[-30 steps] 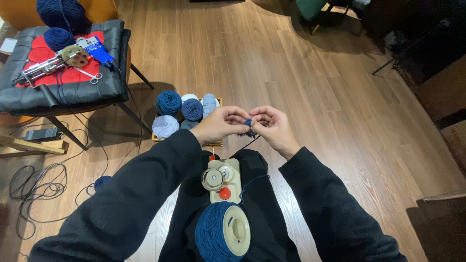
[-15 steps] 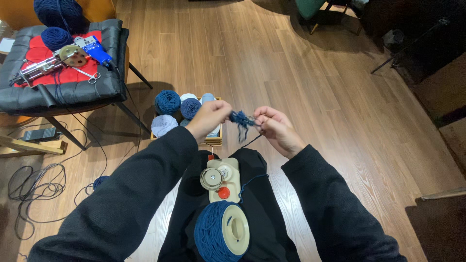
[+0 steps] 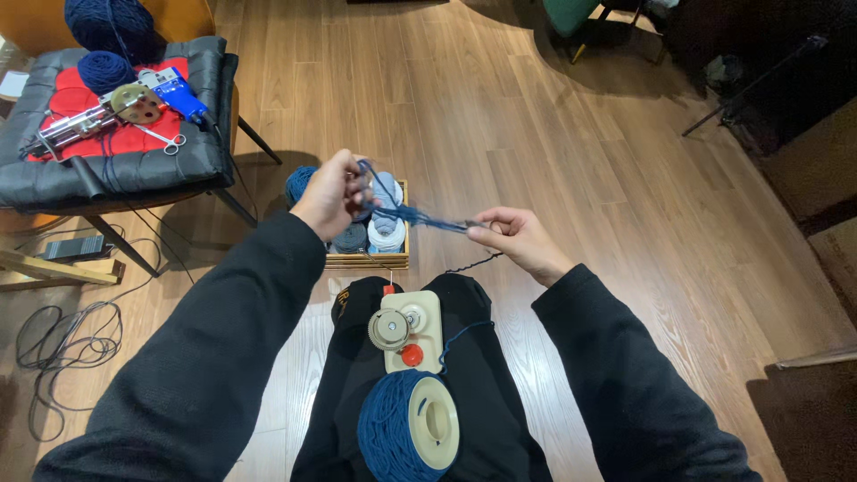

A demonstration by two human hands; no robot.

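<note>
Left hand (image 3: 332, 192), centre frame, fingers pinched on a tangle of dark blue yarn (image 3: 406, 214). Right hand (image 3: 518, 241) just right of centre, fingertips pressed on the same strand; yarn stretched taut between both. Below, on lap: cream yarn winder (image 3: 409, 330), blue-wound cone (image 3: 406, 435). Wooden crate of yarn balls (image 3: 368, 261) on floor behind the hands.
</note>
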